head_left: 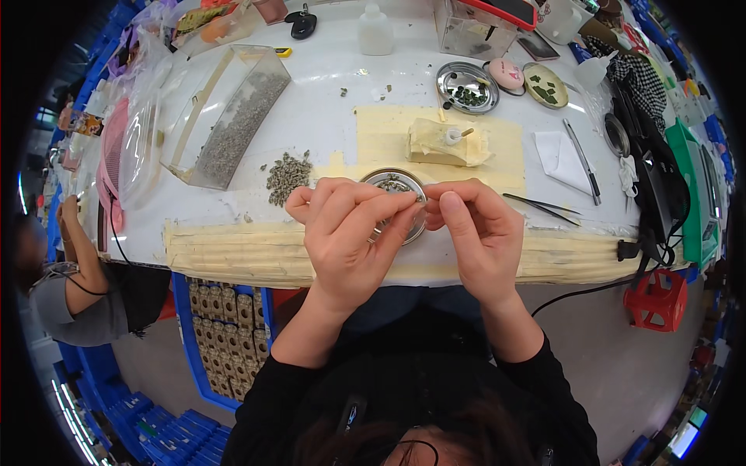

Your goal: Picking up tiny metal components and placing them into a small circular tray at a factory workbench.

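Note:
My left hand (342,241) and my right hand (486,241) meet over a small round metal dish (386,172) near the table's front edge. Thumb and forefinger are pinched together on the left hand, its other fingers curled. The right hand's fingertips are also closed, just beside the left's. Whatever sits between them is too small to make out. Small grey pieces lie in the dish, partly hidden by my hands. Left of it is a loose pile of small grey parts (289,179). Black tweezers (542,208) rest to the right of my right hand.
Behind the dish stands a yellow-taped block (444,151). A clear box (233,116) of grey parts lies at left. Farther back are a steel plate (488,97) with dark pieces and a white bottle (375,33). A pen-like tool (581,159) lies right. Another person (81,287) sits far left.

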Available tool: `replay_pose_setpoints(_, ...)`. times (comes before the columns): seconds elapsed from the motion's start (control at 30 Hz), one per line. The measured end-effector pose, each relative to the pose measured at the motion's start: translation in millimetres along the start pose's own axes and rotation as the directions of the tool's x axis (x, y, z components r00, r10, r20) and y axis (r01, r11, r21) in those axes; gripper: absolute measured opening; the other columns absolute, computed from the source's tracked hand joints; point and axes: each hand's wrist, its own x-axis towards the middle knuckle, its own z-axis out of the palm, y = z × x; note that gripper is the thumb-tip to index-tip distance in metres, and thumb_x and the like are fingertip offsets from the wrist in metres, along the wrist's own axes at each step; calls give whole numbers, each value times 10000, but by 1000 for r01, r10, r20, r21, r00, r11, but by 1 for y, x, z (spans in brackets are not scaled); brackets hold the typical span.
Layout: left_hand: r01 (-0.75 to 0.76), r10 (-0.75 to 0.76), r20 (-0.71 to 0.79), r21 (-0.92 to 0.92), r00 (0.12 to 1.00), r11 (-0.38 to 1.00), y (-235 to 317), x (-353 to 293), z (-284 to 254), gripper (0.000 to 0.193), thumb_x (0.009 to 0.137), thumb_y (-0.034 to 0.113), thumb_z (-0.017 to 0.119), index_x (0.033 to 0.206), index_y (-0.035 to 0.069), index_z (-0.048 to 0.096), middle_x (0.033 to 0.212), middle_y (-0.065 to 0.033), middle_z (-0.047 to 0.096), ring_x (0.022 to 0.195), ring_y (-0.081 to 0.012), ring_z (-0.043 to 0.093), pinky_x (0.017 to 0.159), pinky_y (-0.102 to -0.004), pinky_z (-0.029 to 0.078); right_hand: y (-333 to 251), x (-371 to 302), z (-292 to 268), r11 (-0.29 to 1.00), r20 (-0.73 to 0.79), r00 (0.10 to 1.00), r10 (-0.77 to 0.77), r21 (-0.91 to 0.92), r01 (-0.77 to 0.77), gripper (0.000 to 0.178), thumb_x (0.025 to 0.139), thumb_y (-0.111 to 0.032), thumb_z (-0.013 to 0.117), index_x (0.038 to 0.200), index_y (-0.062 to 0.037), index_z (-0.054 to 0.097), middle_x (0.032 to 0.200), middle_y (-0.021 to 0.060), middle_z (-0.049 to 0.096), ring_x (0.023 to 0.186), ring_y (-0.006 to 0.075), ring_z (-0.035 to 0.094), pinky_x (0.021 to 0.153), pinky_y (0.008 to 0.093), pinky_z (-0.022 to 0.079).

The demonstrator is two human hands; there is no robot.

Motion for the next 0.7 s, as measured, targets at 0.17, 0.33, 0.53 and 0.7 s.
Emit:
replay_pose_setpoints(0.17,-15,14,-18,-10,1000,1000,0,0,2,206,687,72,825,873,99,742,766,13,628,737,-153,545,747,-300,305,2,-1,0,1000,41,999,-2,-20,2,143,953,-50,592,1021,44,676,874,67,665,762,94,644,690,218,519)
replay_pose_setpoints(0.33,-18,18,-25,-4,1000,1000,0,0,3,204,685,73,826,869,99,740,767,14,629,736,-152,546,746,-298,306,-1,-1,2,1000,8,1000,14,-2,-14,143,952,-51,593,1028,39,675,878,63,665,771,93,646,699,218,523)
replay_pose_setpoints(0.53,47,-47,4,-30,999,998,-1,-1,1,176,689,96,814,837,136,728,771,43,616,745,-137,530,764,-321,273,-3,-1,2,1000,-21,1000,8,25,-7,144,959,-57,588,1019,48,666,913,67,666,772,92,639,702,221,523)
replay_pose_setpoints(0.7,136,-129,163,-34,978,990,-6,-4,-1,115,723,116,789,798,152,710,744,58,582,750,-139,509,784,-345,250,-1,-1,0,999,-37,999,4,32,-3,142,963,-57,583,1015,49,661,944,74,672,775,91,630,702,225,520)
